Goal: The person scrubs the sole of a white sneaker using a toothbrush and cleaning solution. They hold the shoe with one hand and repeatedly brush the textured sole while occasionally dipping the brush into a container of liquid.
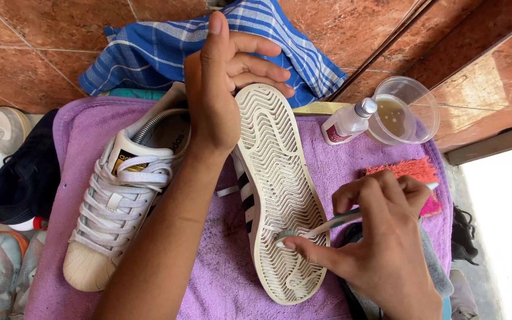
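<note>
Head view: my left hand [220,89] grips one upturned shoe [277,189], my right [380,243] pinches one toothbrush [327,224] on its sole, second shoe [117,201] alongside.

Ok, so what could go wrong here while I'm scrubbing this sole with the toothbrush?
1. The shoe stands on edge, steadied only by the left hand at the heel; a hard stroke could tip it.
2. The open cup of liquid and the small bottle sit at the towel's far edge; a bump might spill them.
3. The toothbrush in the right hand may flick dirt onto the other shoe alongside.
</note>
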